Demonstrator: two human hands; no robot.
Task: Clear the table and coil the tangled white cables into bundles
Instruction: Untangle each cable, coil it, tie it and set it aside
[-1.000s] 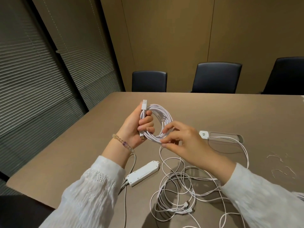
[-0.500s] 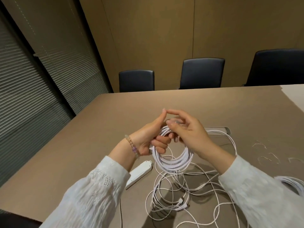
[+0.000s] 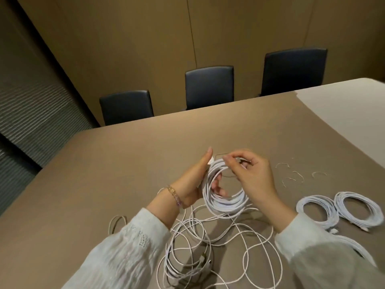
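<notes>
The left hand (image 3: 192, 182) is gripping a white cable coil (image 3: 224, 192) above the brown table (image 3: 125, 167), fingers curled through its loop, while the right hand (image 3: 253, 176) is pinching a strand at the coil's top. Loose tangled cables (image 3: 210, 245) are lying beneath on the table, and two finished bundles (image 3: 341, 209) are sitting to the right, near scattered twist ties (image 3: 295, 174)

— Upper half of the frame?
— Tan panelled wall (image 3: 239, 28), with three dark chairs (image 3: 209, 87) lined along the far edge of a brown desk (image 3: 125, 163).
— Left side?
— Grey slatted blinds (image 3: 31, 113), dim. Pale patch at right edge of the desk.
</notes>
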